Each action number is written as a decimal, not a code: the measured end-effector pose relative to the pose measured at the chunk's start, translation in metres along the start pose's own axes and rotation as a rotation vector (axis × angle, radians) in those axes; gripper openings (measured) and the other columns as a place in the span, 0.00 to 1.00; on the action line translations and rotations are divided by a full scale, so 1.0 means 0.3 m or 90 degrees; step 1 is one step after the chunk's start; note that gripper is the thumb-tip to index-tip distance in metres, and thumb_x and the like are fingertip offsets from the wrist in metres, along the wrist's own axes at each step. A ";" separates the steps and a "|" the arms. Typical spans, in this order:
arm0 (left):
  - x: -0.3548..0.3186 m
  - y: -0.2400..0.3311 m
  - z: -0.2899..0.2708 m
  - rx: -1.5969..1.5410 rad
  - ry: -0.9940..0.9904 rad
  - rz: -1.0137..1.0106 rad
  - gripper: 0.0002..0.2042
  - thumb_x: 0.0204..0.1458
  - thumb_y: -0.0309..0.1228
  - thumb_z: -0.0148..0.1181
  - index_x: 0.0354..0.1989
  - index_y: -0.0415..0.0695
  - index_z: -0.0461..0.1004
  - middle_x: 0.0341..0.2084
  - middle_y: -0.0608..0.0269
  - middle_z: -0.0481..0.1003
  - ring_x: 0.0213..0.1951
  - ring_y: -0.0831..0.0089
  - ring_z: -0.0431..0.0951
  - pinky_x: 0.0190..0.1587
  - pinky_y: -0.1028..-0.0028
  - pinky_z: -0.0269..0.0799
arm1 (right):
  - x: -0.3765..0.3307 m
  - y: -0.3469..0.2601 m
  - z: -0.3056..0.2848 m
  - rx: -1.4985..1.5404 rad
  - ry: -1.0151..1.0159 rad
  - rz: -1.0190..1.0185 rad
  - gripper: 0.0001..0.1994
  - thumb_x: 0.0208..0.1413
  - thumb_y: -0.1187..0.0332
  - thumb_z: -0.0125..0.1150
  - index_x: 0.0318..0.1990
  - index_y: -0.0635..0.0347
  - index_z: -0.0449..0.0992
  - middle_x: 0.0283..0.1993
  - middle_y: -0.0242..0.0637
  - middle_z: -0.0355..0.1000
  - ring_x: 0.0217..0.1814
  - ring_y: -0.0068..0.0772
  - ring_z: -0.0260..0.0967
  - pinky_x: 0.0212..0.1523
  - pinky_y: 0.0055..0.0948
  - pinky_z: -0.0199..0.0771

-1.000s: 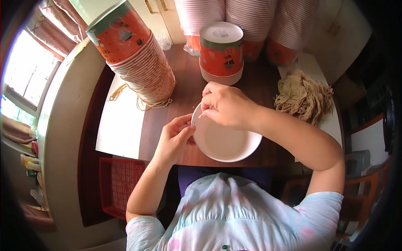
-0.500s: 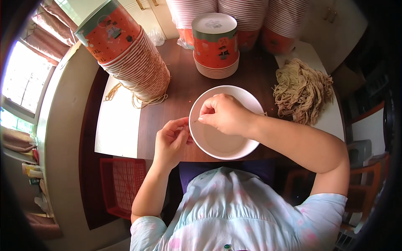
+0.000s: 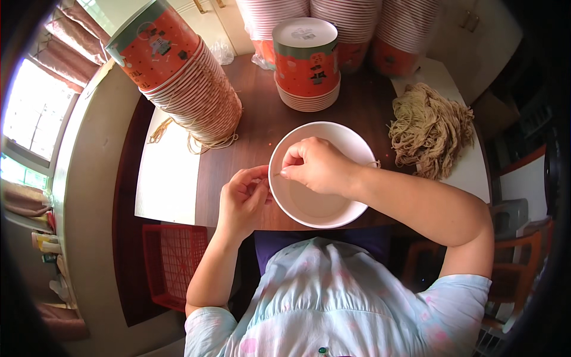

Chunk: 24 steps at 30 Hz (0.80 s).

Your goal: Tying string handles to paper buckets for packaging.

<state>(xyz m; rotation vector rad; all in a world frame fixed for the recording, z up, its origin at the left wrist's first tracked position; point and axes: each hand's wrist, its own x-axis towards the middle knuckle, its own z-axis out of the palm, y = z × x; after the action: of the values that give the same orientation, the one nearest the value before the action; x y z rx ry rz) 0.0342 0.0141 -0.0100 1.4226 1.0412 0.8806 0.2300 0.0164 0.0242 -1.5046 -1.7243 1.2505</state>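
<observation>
A white paper bucket [image 3: 321, 211] stands mouth up at the table's front edge, and I look down into it. My right hand [image 3: 315, 163] reaches over its rim, thumb and forefinger pinched near the inner left wall. A thin end of cord shows at those fingertips. Outside, against the same side of the wall, my left hand [image 3: 242, 196] has its fingers curled, thumb and forefinger close together. What they pinch is hidden. A bit of tan cord [image 3: 377, 164] sticks out beyond the rim on the right, above my forearm.
A tall leaning stack of orange buckets with cords [image 3: 184, 89] stands at left. Behind the bucket is a shorter upside-down stack [image 3: 306, 71], with wrapped stacks [image 3: 345, 24] at the back. A heap of tan cord [image 3: 429, 132] lies right. A red plastic basket [image 3: 172, 262] sits below the table's left.
My right fingertips have moved very slightly left and down inside the bucket. My left hand stays at the outer wall, almost unmoved.
</observation>
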 end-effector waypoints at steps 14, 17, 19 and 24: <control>-0.004 -0.006 0.000 0.050 0.015 0.030 0.09 0.54 0.19 0.52 0.43 0.34 0.75 0.34 0.62 0.73 0.32 0.78 0.77 0.35 0.80 0.74 | 0.012 0.024 0.032 0.010 0.036 -0.035 0.06 0.52 0.71 0.60 0.31 0.66 0.77 0.28 0.38 0.76 0.31 0.25 0.72 0.36 0.29 0.72; 0.000 -0.015 0.002 0.102 0.035 0.081 0.09 0.52 0.19 0.55 0.41 0.35 0.76 0.31 0.61 0.74 0.30 0.76 0.77 0.32 0.80 0.73 | 0.017 0.017 0.044 0.011 0.035 -0.040 0.06 0.51 0.71 0.60 0.31 0.65 0.78 0.27 0.39 0.76 0.31 0.26 0.72 0.35 0.29 0.72; 0.004 -0.005 0.001 0.181 0.036 0.128 0.08 0.51 0.19 0.56 0.39 0.35 0.76 0.29 0.60 0.74 0.28 0.75 0.77 0.31 0.79 0.72 | 0.014 0.014 0.045 0.012 0.035 -0.033 0.06 0.51 0.71 0.60 0.31 0.65 0.78 0.27 0.40 0.76 0.31 0.27 0.72 0.35 0.29 0.72; 0.008 0.005 0.004 0.318 0.049 0.218 0.06 0.48 0.20 0.59 0.35 0.36 0.76 0.26 0.58 0.74 0.25 0.72 0.75 0.27 0.77 0.70 | 0.014 0.015 0.042 -0.021 0.034 -0.057 0.06 0.51 0.70 0.60 0.31 0.65 0.78 0.28 0.40 0.76 0.31 0.29 0.73 0.36 0.30 0.72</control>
<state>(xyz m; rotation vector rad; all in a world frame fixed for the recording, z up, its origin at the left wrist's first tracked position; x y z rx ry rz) 0.0364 0.0161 -0.0088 2.0435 1.1444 0.9644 0.2204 0.0164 0.0142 -1.4498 -1.7645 1.1318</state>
